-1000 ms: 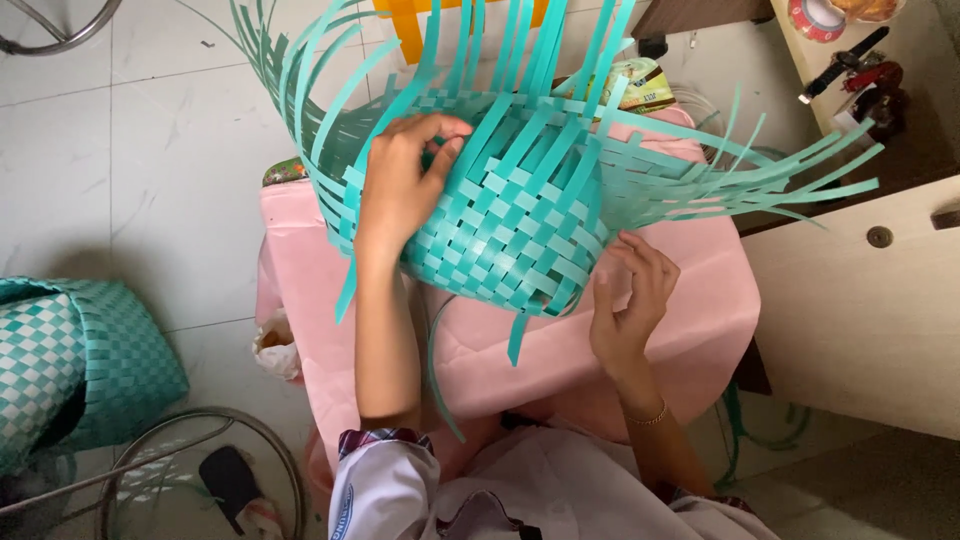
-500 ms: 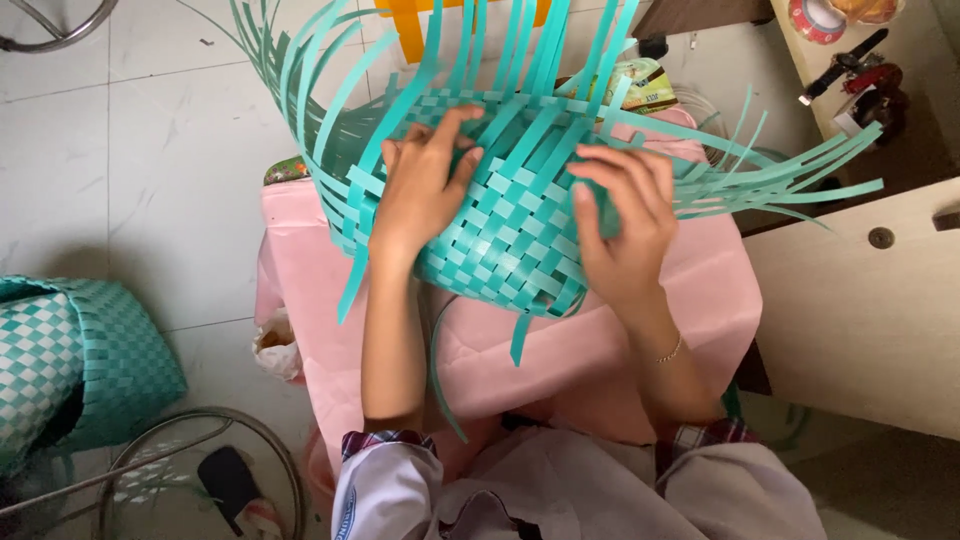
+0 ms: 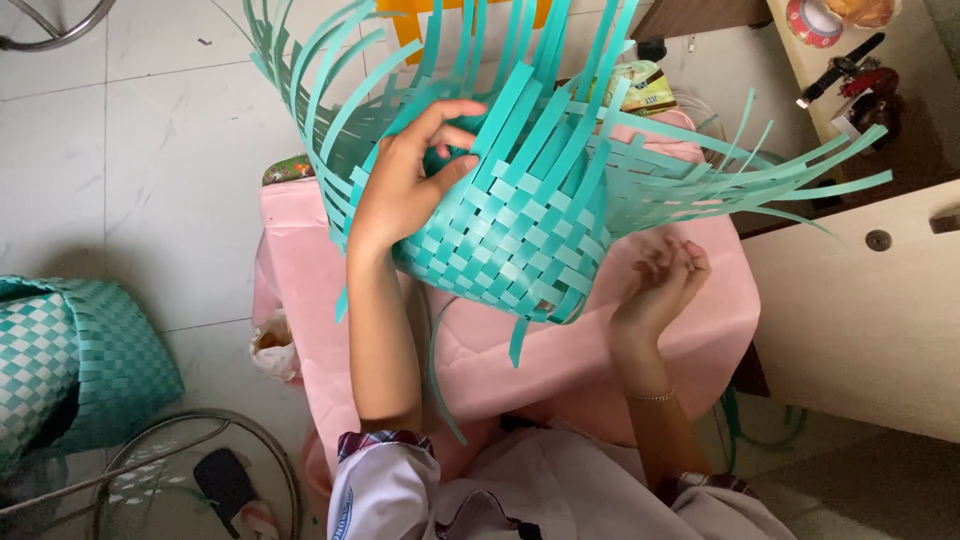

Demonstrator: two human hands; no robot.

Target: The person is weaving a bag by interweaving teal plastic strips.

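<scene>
1. The left hand (image 3: 405,195) reaches up with a long straight arm and holds the half-made teal basket of woven plastic strips (image 3: 505,235). Its fingers (image 3: 445,110) curl over the woven edge and the thumb presses on the outside, so the hand is gripping the basket
2. The right hand (image 3: 665,280) is just beside the basket but not touching it. Its palm faces up, the wrist is bent back, and the fingers (image 3: 690,255) are loose, half curled and holding nothing
3. The basket is tipped on its side above the bench with the pink cover (image 3: 600,350). Many loose teal strips (image 3: 760,180) stick out from it like a fan
4. On the white tile floor (image 3: 150,150) to the left sits a finished teal and white woven basket (image 3: 70,355), well apart from the hands
</scene>
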